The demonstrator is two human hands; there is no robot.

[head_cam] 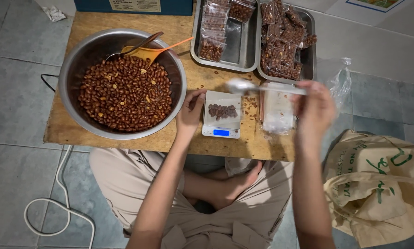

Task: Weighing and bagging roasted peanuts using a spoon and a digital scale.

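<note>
My left hand (190, 110) rests at the left edge of a small white kitchen scale (221, 129), fingers touching a clear plastic bag with some brown peanuts (222, 110) lying on the scale. My right hand (315, 108) holds a metal spoon (248, 86), blurred, its bowl hovering just above the scale. A large steel bowl (73, 69) full of roasted peanuts (124, 94) sits at the left of the low wooden table (184, 143); an orange spoon (158, 50) and a metal spoon (135, 46) lie in it.
Two steel trays (243, 62) at the back hold several filled peanut packets (280, 53). A stack of empty clear bags (277, 113) lies right of the scale. A cloth tote bag (377, 184) sits on the tiled floor at the right; a white cable (59, 203) loops at left.
</note>
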